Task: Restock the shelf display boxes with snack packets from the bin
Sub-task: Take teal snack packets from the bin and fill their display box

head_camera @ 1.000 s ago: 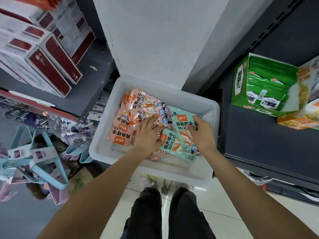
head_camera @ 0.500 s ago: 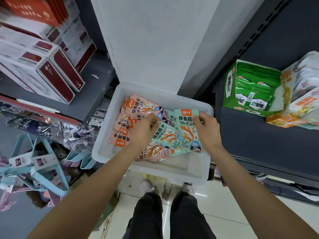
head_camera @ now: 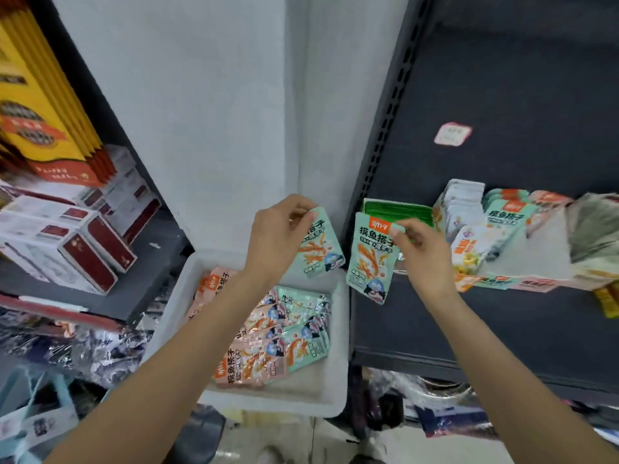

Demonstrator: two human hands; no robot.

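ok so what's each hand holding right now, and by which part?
Left hand pinches a mint-green packet at its top edge. Right hand pinches a second mint-green packet at its top right corner. Both are above the bin.

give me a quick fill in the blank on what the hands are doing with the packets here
1. Each hand holds one ____-coloured snack packet.
2. The right hand holds its mint packet in front of the ____ display box.
3. The left hand and its packet are raised above the white ____.

Missing words: mint; green; bin
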